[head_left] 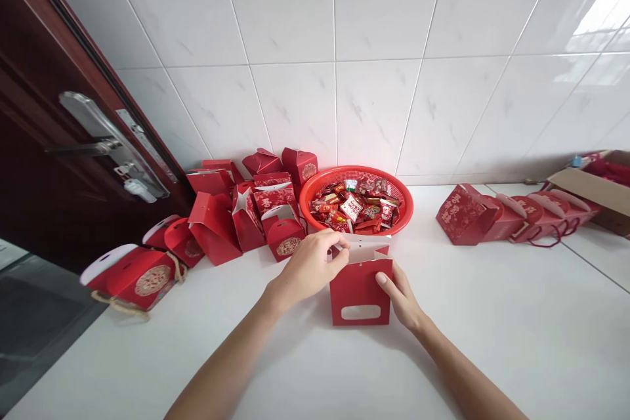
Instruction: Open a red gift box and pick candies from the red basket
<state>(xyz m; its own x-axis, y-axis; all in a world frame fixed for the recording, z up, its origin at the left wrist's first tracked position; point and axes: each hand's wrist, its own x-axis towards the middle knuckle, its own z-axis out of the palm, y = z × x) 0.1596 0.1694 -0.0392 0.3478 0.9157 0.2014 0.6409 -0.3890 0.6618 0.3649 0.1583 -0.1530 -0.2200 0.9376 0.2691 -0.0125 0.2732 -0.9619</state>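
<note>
We look from the person's head, forward and down, near above the left hand (309,258) and the right hand (402,294), across the table (512,315), toward the wall (377,6).

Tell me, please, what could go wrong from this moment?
The left hand is at the open top of the red box, and the right hand holds its side: pressing hard might crease it. The basket of wrapped sweets stands just behind this box, so a bump could perhaps spill some. The boxes at the left stand crowded; one knocked might topple others.
</note>
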